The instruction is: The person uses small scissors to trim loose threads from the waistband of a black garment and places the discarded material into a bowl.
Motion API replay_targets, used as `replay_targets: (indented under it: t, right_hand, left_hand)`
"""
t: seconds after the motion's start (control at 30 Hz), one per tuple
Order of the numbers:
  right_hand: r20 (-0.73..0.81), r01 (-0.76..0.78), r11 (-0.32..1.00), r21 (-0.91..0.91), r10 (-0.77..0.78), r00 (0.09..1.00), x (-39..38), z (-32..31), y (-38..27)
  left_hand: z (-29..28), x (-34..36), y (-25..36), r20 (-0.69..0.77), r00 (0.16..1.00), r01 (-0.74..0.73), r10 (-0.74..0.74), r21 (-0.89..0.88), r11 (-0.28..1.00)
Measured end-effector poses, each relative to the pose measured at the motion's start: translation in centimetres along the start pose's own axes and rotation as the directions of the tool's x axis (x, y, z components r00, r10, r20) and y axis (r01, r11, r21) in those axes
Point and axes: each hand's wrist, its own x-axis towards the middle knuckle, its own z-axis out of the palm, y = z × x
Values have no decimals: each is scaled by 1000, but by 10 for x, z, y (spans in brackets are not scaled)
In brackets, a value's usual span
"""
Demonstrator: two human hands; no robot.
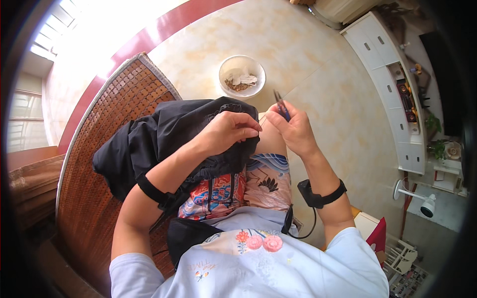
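Note:
A black garment (pixel 149 129) lies bunched over my left thigh and spills onto the woven seat mat. Over its right side is my left hand (pixel 226 133), closed, with thumb and forefinger pinched together; whatever is between the fingertips is too small to make out. Just to the right, above my bare knee, my right hand (pixel 297 130) is closed around a small pair of thread snips (pixel 281 103). Their dark, slightly blurred blades point up and away from me, and a bit of blue shows at the grip. A small gap separates the two hands.
A white round bin (pixel 242 75) with crumpled paper and brown scraps stands on the floor beyond my knees. The brown woven seat mat (pixel 94 164) spreads at left. Along the right wall runs a white cabinet (pixel 385 82); a white camera on a stand (pixel 422 202) is nearer.

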Motion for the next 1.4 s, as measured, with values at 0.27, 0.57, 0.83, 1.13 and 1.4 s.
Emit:
replay_targets:
  t: [0.27, 0.57, 0.83, 1.13, 1.4]
  right_hand:
    - [44, 41, 991, -126, -36, 998, 8, 0, 3]
    - [151, 100, 976, -191, -72, 986, -23, -14, 6]
    - [165, 132, 978, -163, -105, 981, -16, -6, 9]
    - [199, -9, 994, -113, 32, 980, -10, -10, 6]
    - [225, 178, 954, -240, -123, 966, -4, -5, 7]
  left_hand:
    - [2, -1, -13, -128, 991, 21, -28, -55, 998]
    - [-1, 0, -13, -218, 974, 26, -62, -163, 986]
    - [2, -2, -8, -205, 977, 32, -58, -127, 991]
    - [4, 0, -8, -188, 979, 45, -84, -203, 978]
    - [3, 2, -6, -177, 978, 77, -112, -191, 979]
